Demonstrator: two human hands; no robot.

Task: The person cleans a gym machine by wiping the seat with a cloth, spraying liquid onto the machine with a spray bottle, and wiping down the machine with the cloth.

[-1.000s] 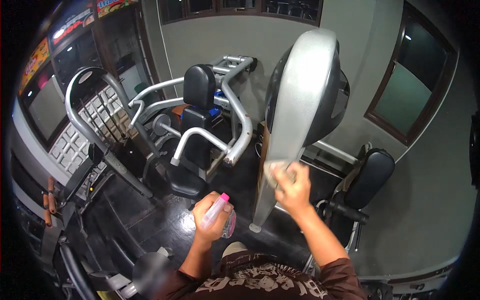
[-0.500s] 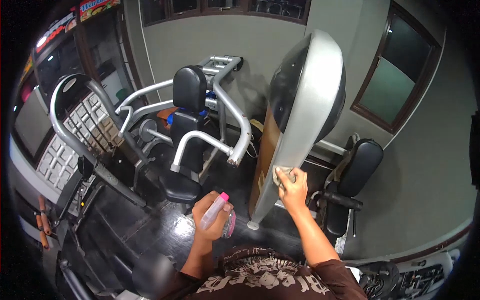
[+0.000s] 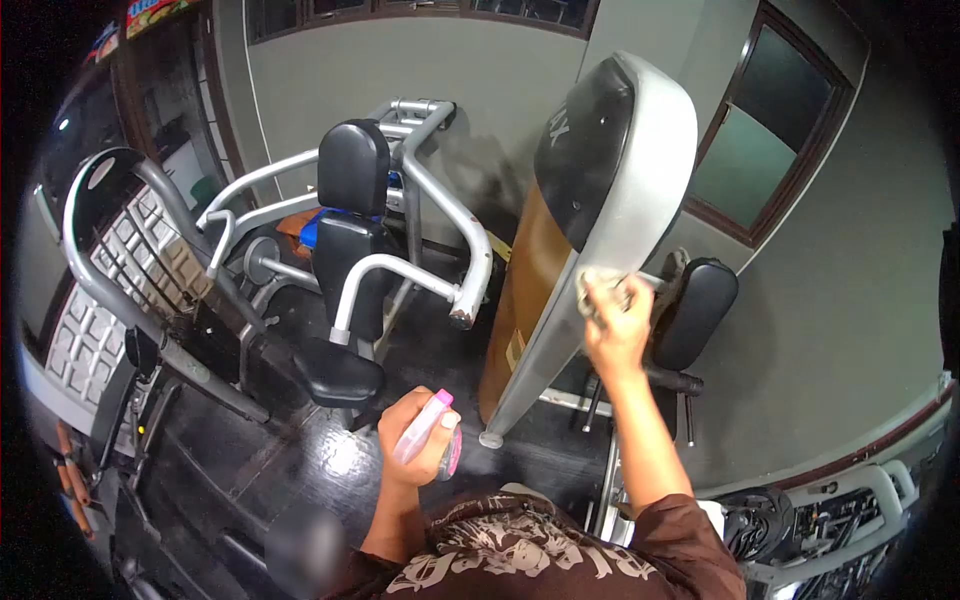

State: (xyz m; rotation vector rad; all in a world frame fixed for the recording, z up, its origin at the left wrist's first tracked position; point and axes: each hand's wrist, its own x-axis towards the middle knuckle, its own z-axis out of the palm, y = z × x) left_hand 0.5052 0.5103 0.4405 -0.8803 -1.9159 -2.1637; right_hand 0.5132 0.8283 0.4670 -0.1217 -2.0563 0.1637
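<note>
Cloth [image 3: 590, 288] pinched in my right grip [image 3: 620, 325] could tbh bunch and slip off the silver frame [image 3: 655, 140] beside it, left grip [image 3: 424, 462] wrapped round the spray bottle [image 3: 418, 430].

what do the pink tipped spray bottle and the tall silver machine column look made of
Pink-tipped translucent spray bottle: likely smooth plastic, as its pale part looks cloudy. Tall silver machine column: satin, with soft highlights; perhaps painted metal, possibly moulded plastic.
</note>
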